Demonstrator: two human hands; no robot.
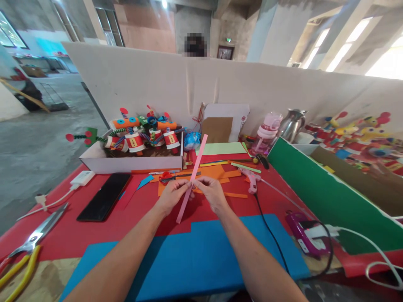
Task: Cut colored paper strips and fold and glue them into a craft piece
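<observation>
A long pink paper strip runs diagonally from near the table's middle up toward the back. My left hand and my right hand both pinch it at about its middle, fingers closed on it, thumbs close together. Under the hands lie orange paper pieces on red paper, with a large blue sheet nearer to me. Red-handled scissors lie just beyond my left hand.
A white box of paper-cup figures stands at the back left. A black phone, a charger and yellow-handled scissors lie at left. A pink glue gun, its black cord, a green board, a bottle and a kettle are at right.
</observation>
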